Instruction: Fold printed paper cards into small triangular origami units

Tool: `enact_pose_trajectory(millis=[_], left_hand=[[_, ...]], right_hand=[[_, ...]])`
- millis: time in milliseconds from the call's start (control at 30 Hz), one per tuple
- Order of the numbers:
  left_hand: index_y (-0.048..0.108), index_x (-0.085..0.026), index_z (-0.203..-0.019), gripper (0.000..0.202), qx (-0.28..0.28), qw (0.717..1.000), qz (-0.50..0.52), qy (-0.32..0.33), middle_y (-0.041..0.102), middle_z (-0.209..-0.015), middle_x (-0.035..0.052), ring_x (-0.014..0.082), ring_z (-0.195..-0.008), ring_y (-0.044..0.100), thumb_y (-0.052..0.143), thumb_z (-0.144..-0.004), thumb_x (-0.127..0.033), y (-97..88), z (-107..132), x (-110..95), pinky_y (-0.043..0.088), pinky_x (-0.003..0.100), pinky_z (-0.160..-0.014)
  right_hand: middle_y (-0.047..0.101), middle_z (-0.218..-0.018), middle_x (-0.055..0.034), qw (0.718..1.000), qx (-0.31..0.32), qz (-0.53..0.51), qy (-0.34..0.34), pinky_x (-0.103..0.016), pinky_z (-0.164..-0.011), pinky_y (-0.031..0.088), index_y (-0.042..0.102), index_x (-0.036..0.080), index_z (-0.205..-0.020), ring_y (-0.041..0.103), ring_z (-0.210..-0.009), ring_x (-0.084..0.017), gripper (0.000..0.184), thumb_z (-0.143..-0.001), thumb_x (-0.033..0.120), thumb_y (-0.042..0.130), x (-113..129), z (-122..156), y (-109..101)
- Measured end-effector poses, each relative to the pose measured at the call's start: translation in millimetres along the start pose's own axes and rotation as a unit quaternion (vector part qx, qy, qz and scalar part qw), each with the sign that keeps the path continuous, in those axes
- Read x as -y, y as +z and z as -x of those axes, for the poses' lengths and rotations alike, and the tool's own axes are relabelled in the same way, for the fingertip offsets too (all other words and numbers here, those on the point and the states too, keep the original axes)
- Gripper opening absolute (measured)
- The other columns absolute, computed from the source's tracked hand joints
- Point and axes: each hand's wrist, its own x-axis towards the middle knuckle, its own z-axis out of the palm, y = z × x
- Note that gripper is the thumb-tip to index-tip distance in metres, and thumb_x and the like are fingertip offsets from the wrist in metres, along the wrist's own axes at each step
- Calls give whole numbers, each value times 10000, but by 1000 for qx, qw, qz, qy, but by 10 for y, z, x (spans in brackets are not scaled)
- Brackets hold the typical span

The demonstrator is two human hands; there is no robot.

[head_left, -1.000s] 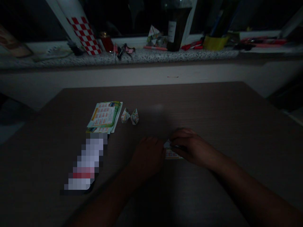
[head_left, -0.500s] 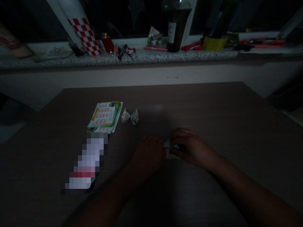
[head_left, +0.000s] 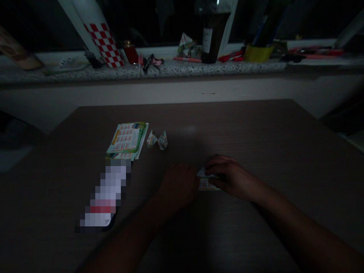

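A small printed paper sheet [head_left: 205,184], partly folded, lies on the table between my two hands. My left hand [head_left: 179,182] is closed over its left side, with the fingertips mostly hidden from view. From the right, my right hand [head_left: 229,174] pinches the paper's upper fold between thumb and fingers. A pale triangular flap pokes up between the hands, above a strip of printed rows. Farther back to the left stands a folded paper bow-like piece [head_left: 157,140] with two pointed halves.
A stack of printed calendar sheets [head_left: 125,139] lies at the left on the wooden table [head_left: 256,129]. Below it is a blurred-out phone-shaped object [head_left: 106,195]. On the stone windowsill [head_left: 170,70] stand a dark bottle [head_left: 212,41], a checkered bottle [head_left: 104,43] and a yellow container [head_left: 258,53].
My right hand has shifted slightly right along the paper, and a little more of the printed strip shows. My left hand stays nearly in place.
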Motion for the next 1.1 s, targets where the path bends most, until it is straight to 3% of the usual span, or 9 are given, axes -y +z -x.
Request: enact_pose_trajectory(millis=[267, 467, 633, 800, 1100], left_hand=[[661, -153, -842, 438, -6, 999, 9, -53, 692, -830, 113, 289, -791, 651, 465, -858, -545, -20, -52, -66, 486, 410, -714], [689, -177, -843, 304, 54, 992, 53, -103, 700, -848, 98, 251, -742, 654, 553, -818, -447, -90, -32, 69, 472, 352, -660], [699, -198, -779, 276, 79, 984, 93, -131, 691, -757, 59, 210, -654, 632, 568, -799, -440, -133, 26, 251, 411, 297, -569], [706, -194, -776, 290, 102, 977, 116, -149, 695, -757, 58, 192, -627, 620, 582, -779, -457, -146, 13, 281, 379, 284, -559], [689, -208, -778, 225, 58, 980, 135, -132, 695, -788, 46, 195, -676, 616, 583, -789, -406, -83, 77, 300, 365, 284, -585]], right_hand=[[682, -1052, -56, 1000, 7, 6, -3, -410, -922, 442, 701, 224, -977, 599, -1030, -222, 194, -798, 159, 669, 11, -15, -8], [676, -1078, -52, 1000, 11, 5, 4, -416, -936, 434, 692, 221, -985, 595, -1049, -218, 208, -790, 151, 668, 7, -8, -18], [673, -1104, -56, 1000, 19, 3, 4, -421, -947, 432, 697, 219, -1001, 586, -1067, -224, 231, -783, 146, 674, -26, 5, -40], [668, -1153, -62, 998, 49, -32, -14, -406, -970, 443, 691, 226, -1062, 581, -1094, -226, 295, -793, 112, 652, -82, 22, -114], [640, -1204, -58, 990, 84, -97, -50, -410, -1024, 422, 616, 230, -1203, 551, -1156, -213, 570, -719, -56, 524, -105, 24, -234]])
